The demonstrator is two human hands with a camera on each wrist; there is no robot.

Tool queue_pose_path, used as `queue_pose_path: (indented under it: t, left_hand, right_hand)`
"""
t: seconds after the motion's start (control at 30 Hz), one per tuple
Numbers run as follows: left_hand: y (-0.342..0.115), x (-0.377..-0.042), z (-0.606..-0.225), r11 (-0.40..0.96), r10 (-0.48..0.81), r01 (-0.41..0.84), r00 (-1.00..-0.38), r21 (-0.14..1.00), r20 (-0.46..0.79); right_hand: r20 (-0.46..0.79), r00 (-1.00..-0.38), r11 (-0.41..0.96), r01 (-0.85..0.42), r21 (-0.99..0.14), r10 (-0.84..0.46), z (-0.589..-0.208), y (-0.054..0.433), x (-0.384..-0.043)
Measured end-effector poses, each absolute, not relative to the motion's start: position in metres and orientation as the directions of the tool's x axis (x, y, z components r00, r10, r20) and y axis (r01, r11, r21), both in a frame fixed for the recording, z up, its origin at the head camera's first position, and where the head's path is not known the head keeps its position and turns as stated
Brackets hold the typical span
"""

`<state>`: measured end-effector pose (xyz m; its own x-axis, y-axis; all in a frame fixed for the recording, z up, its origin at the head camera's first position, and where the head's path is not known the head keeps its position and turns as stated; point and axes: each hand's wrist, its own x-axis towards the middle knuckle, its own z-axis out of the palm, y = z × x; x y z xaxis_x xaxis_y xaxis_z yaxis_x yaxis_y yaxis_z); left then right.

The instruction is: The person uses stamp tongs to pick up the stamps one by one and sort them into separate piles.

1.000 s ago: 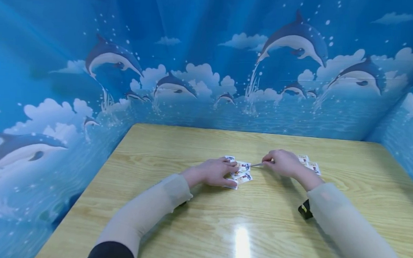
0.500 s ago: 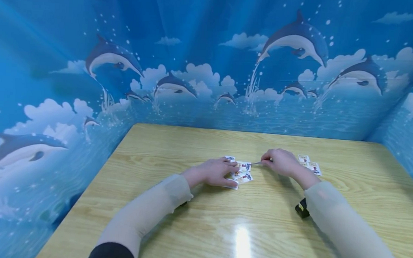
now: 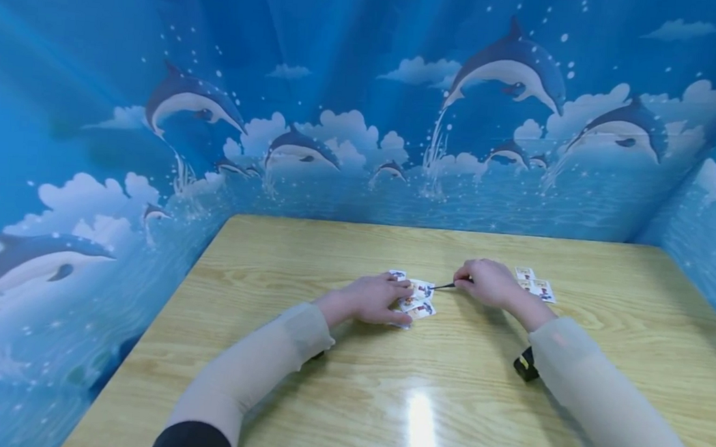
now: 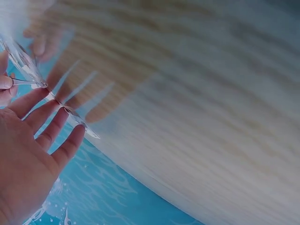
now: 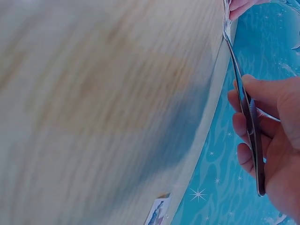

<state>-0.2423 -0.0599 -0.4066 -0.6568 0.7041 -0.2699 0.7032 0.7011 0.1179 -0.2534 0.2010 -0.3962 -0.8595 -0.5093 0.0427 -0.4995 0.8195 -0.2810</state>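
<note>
Right hand [image 3: 488,283] pinches tweezers [image 5: 253,129] — tips at cards [image 3: 422,309] (print illegibly small)

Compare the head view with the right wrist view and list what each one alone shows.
Head view only: both long pale sleeves, the wide black band on the left arm, and the back of the left hand.

Right wrist view only: the rounded rear end of the slim, dark metal tweezers and the palm side of the right hand gripping them.

Both: the tweezers, the right hand, small white printed cards, the light wood-grain tabletop and the blue sea-print backdrop.
</note>
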Motion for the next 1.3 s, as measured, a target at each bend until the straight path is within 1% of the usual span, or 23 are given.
queue_pose_path:
  t: [0.4, 0.77, 0.97, 1.3]
  left_hand:
    - [-0.055, -0.243, -0.406, 0.715, 0.690, 0.692, -0.677, 0.096, -0.258]
    - [-0.054, -0.244, -0.406, 0.716, 0.689, 0.690, -0.675, 0.104, -0.263]
    - [-0.052, -0.246, -0.407, 0.714, 0.692, 0.690, -0.671, 0.115, -0.266]
    - [-0.052, -0.246, -0.407, 0.713, 0.692, 0.697, -0.679, 0.083, -0.245]
  right_hand:
    - [0.053, -0.845, 0.797, -0.522, -0.302, -0.533, -0.398, 0.205, -0.245]
    - [0.008, -0.872, 0.818, -0.461, -0.344, -0.489, -0.398, 0.200, -0.255]
    - [0.002, -0.863, 0.814, -0.477, -0.331, -0.505, -0.397, 0.195, -0.259]
    - [0.042, -0.843, 0.796, -0.521, -0.307, -0.536, -0.396, 0.196, -0.252]
